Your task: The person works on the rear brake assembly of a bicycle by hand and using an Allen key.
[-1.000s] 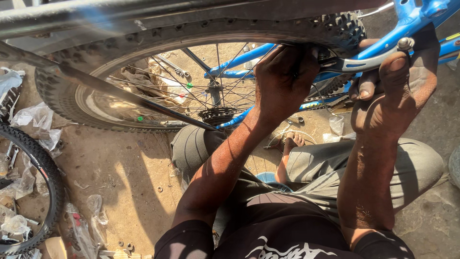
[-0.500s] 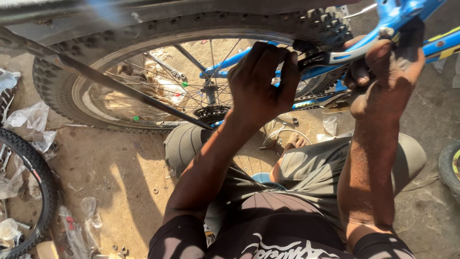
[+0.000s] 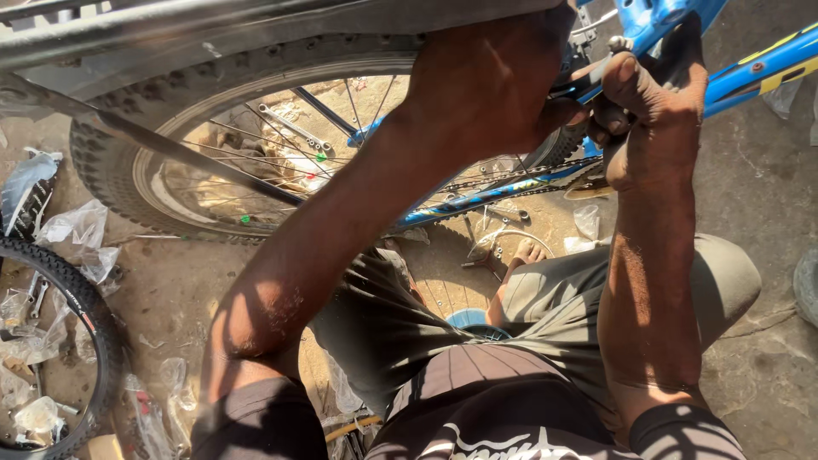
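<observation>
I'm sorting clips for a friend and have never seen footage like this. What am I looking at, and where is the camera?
The camera sits on a person's head and looks down, so the two arms reaching forward are the wearer's own. The person sits on dusty ground with knees bent. In front of them is a blue bicycle frame with its rear wheel, knobby tyre and spokes showing. The left hand presses on the top of the tyre near the frame. The right hand grips a part where wheel and frame meet; what the fingers hold is hidden. The chain runs below. On the ground lie a spare tyre, crumpled plastic bags and small tools under the wheel.
</observation>
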